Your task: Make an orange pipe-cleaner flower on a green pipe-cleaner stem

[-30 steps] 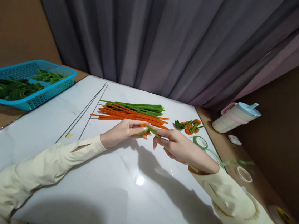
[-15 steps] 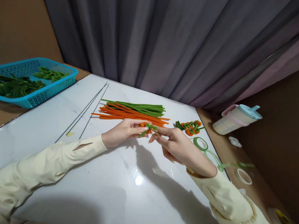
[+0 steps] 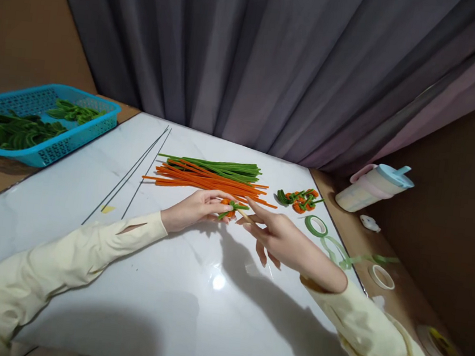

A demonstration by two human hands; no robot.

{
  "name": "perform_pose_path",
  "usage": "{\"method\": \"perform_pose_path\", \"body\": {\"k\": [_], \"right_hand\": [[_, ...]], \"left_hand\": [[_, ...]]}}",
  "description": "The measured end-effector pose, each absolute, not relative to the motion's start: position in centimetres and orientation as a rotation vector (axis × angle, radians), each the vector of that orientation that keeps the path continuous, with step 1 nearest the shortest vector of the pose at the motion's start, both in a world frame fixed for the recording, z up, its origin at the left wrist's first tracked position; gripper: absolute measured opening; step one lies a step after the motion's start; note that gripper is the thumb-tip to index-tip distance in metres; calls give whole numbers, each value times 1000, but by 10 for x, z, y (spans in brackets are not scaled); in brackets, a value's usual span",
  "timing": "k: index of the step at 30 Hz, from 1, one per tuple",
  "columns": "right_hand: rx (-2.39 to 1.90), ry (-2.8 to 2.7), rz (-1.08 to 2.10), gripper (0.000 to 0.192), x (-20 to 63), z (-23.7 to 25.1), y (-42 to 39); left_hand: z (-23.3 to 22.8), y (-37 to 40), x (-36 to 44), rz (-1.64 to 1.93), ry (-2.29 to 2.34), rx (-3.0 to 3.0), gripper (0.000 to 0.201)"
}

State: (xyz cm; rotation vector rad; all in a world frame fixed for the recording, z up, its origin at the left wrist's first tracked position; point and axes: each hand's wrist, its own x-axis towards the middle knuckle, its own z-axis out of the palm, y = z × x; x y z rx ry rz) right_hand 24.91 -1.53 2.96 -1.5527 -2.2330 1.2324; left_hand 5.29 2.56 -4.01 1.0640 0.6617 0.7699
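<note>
Left hand (image 3: 194, 210) is pinching a small orange-and-green flower (image 3: 229, 206) above mid-counter. Right hand (image 3: 282, 240) is hovering just beside it, fingers spread. White marble counter (image 3: 158, 272) is carrying orange and green stems (image 3: 209, 176) at the far side. Blue basket (image 3: 33, 123) is sitting far left; grey curtain (image 3: 251, 59) is hanging behind.

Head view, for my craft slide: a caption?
Left hand pinches an orange-and-green pipe-cleaner piece while right hand works its green end.
</note>
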Motion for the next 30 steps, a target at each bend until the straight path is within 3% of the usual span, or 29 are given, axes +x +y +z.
{"method": "perform_pose_path", "body": {"k": [7,12,20,26,30], "right_hand": [[-1484,-2410,485,19,276,-38,-33],[-1372,-2641,39,15,279,-64,-17],[-832,-2409,121,13,280,-56,-22],[-713,-2512,-165,13,277,-49,-34],[-668,-2603,-334,24,276,-50,-34]], "left_hand": [[-61,32,46,708,570,735,23],[-57,24,47,521,463,711,19],[-62,13,55,399,466,759,23],[-59,4,61,306,495,753,27],[-58,1,64,294,494,745,23]]}}
